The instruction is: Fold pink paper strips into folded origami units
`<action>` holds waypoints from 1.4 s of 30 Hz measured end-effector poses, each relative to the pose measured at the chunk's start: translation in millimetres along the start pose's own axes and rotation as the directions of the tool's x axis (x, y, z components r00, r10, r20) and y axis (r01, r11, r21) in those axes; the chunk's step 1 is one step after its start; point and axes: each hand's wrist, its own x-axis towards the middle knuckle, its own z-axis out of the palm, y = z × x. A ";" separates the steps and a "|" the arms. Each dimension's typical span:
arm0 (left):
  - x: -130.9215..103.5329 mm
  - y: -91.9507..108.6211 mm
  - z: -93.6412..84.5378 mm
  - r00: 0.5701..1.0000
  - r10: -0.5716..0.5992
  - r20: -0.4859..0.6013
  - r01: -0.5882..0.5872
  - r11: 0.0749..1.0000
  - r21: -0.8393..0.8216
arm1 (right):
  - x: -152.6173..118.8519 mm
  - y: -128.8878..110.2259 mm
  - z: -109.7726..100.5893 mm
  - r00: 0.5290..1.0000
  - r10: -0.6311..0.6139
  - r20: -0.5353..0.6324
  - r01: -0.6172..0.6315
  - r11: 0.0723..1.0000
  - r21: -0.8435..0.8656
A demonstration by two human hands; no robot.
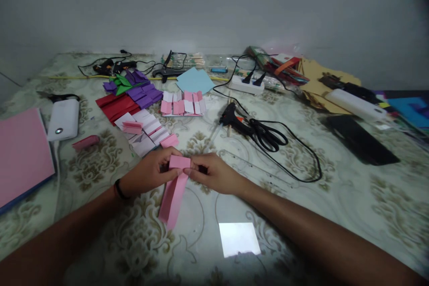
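A pink paper strip (174, 199), creased lengthwise, hangs down toward me with its upper end folded over. My left hand (156, 170) pinches the folded end from the left, thumb on the front. From the right, my right hand (212, 172) pinches the same end, its thumb close to the other one. Just beyond my left hand lie folded white and pink paper pieces (144, 132). Past my right hand rests a black glue gun (231, 118) with a coiled cable, and a clear ruler (258, 170) lies on the patterned tabletop.
On the left are pink sheets (23, 156), a white power bank (63, 118) and scissors (58, 96). Red (117, 107) and purple (144, 91) folded papers lie farther back. A white power strip (247, 85) stands behind the glue gun; a black phone (362, 138) is at right.
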 end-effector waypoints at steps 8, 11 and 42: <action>0.6 2.0 0.1 1.000 0.003 -0.013 -0.003 0.999 0.045 | 0.4 -1.7 -0.3 1.000 -0.015 -0.004 0.015 1.000 -0.005; 1.1 3.0 0.2 1.000 0.022 -0.013 -0.022 0.998 0.059 | 0.5 -0.4 0.1 1.000 -0.021 -0.010 0.021 1.000 0.016; 1.7 5.7 0.3 0.999 0.031 -0.016 -0.028 0.989 0.146 | 0.2 -1.0 -0.4 1.000 -0.021 -0.002 0.021 1.000 0.009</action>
